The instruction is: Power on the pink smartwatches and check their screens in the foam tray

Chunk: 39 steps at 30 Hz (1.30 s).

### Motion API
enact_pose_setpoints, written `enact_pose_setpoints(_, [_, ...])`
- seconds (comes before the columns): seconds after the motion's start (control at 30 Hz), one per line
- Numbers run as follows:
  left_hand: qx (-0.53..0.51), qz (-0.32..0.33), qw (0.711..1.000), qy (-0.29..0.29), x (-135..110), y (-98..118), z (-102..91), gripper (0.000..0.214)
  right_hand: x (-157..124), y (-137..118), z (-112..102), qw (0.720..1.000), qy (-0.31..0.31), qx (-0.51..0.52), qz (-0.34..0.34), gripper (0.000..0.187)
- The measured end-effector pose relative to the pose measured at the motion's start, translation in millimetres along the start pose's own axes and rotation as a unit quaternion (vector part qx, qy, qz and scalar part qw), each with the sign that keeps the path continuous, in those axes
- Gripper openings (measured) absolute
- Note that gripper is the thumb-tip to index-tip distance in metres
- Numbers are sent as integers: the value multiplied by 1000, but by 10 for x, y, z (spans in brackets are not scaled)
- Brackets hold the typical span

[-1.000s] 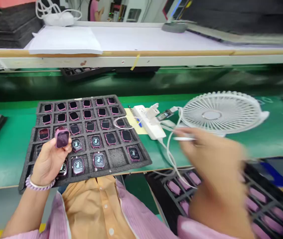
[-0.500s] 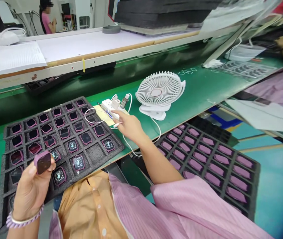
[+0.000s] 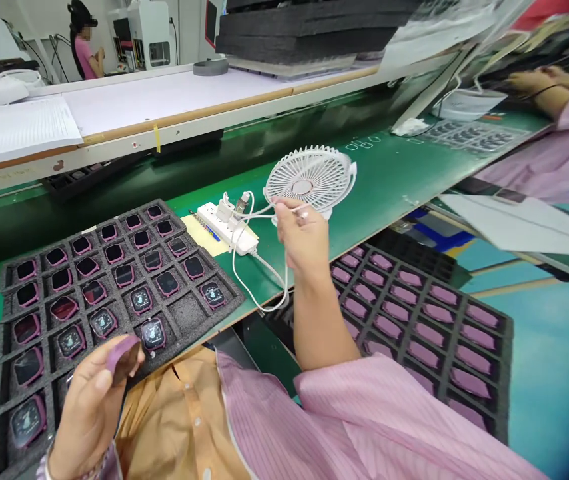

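My left hand point(image 3: 87, 407) is closed around a pink smartwatch body point(image 3: 123, 357), held low at the near edge of a black foam tray point(image 3: 187, 310) full of several pink watch bodies. My right hand point(image 3: 302, 233) is raised over the green bench and pinches the end of a white charging cable point(image 3: 264, 263), which loops back to a white power strip point(image 3: 227, 228). The hand sits just in front of a small white desk fan point(image 3: 309, 177).
A second black foam tray point(image 3: 464, 340) with pink pieces lies lower on my right. A raised white shelf point(image 3: 164, 100) runs behind a dark conveyor. Another person's pink sleeve and hands show at far right, and someone stands in the far background.
My right hand has lifted the white cable end off the tray area and moved right toward the fan. My left hand with the watch has dropped lower and nearer. The view shifted right.
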<state>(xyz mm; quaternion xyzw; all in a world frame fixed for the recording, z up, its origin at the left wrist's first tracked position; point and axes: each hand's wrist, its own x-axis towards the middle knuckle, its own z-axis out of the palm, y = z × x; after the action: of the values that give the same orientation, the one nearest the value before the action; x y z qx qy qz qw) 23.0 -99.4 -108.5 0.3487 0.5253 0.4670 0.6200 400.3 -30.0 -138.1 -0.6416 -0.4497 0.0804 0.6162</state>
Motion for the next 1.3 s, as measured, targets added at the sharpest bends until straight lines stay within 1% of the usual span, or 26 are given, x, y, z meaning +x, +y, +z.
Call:
enact_pose_setpoints(0.03, [2, -12, 1000, -9, -10, -15, 40, 58, -51, 54, -147, 999, -9, -23, 21, 60])
enact_pose_setpoints(0.07, [1, -23, 1000, -17, -17, -29, 76, 58, -112, 106, -302, 997, -39, -59, 31, 58])
enact_pose_setpoints(0.1, [0, -32, 999, -23, -19, -41, 107, 58, -179, 156, -466, 990, -91, -100, 37, 54])
enact_pose_setpoints(0.17, [-6, -42, 999, -30, -14, -65, 149, 58, -321, 240, -820, 960, -201, -185, 61, 44])
enact_pose_setpoints(0.2, [-8, -44, 998, -32, -8, -79, 159, 58, -389, 266, -1009, 939, -228, -247, 73, 37])
enact_pose_setpoints(0.23, [-9, -45, 998, -35, 0, -95, 164, 58, -453, 277, -1201, 916, -236, -316, 78, 29])
enact_pose_setpoints(0.3, [-5, -45, 998, -49, 18, -130, 159, 57, -560, 229, -1569, 875, -219, -427, 69, 21])
enact_pose_setpoints(0.37, [0, -44, 997, -66, 33, -166, 154, 56, -628, 78, -1836, 859, -174, -481, 30, 19])
enact_pose_setpoints(0.43, [5, -37, 996, -79, 38, -195, 163, 55, -628, -141, -1897, 868, -97, -486, -24, 23])
enact_pose_setpoints(0.47, [7, -33, 996, -83, 36, -204, 175, 54, -591, -251, -1830, 876, -19, -479, -56, 29])
enact_pose_setpoints(0.5, [8, -30, 996, -87, 30, -210, 190, 54, -525, -344, -1699, 882, 33, -464, -74, 37])
enact_pose_setpoints(0.57, [5, -25, 995, -94, 9, -210, 218, 55, -320, -439, -1300, 902, 71, -417, -88, 49])
enact_pose_setpoints(0.6, [3, -23, 995, -97, -4, -204, 223, 55, -199, -431, -1073, 909, 65, -404, -79, 49])
enact_pose_setpoints(0.63, [1, -20, 995, -97, -18, -196, 219, 55, -83, -388, -860, 916, 30, -394, -62, 48])
enact_pose_setpoints(0.67, [0, -16, 995, -95, -29, -186, 205, 55, 16, -315, -683, 925, -37, -375, -54, 48])
enact_pose_setpoints(0.7, [-1, -9, 996, -88, -39, -175, 183, 54, 88, -222, -559, 930, -109, -346, -60, 48])
enact_pose_setpoints(0.73, [-1, -1, 997, -80, -44, -163, 157, 52, 127, -118, -494, 934, -148, -315, -80, 50])
enact_pose_setpoints(0.77, [-1, 8, 998, -69, -45, -151, 132, 50, 130, -14, -488, 939, -147, -294, -99, 52])
enact_pose_setpoints(0.83, [-9, 24, 998, -59, -33, -132, 111, 46, 31, 155, -604, 954, -95, -260, -116, 56])
enact_pose_setpoints(0.9, [-40, 32, 996, -70, -5, -120, 158, 44, -172, 239, -785, 968, -49, -229, -95, 55])
enact_pose_setpoints(1.0, [-134, 15, 985, -106, 64, -118, 326, 43, -529, 268, -1023, 979, -61, -188, -52, 48])
enact_pose_setpoints(1.07, [-198, -15, 972, -127, 129, -124, 428, 43, -708, 340, -1208, 974, -61, -215, -39, 44])
enact_pose_setpoints(1.1, [-220, -27, 966, -134, 161, -128, 460, 42, -769, 420, -1334, 968, -40, -246, -32, 45])
enact_pose_setpoints(1.17, [-244, -39, 959, -139, 210, -132, 494, 39, -845, 667, -1671, 943, 13, -331, 22, 47])
enact_pose_setpoints(1.2, [-246, -40, 958, -140, 225, -133, 503, 38, -875, 819, -1877, 922, 30, -380, 66, 49])
enact_pose_setpoints(1.3, [-236, -34, 960, -150, 244, -125, 563, 39, -1030, 1244, -2537, 826, 102, -515, 207, 62])
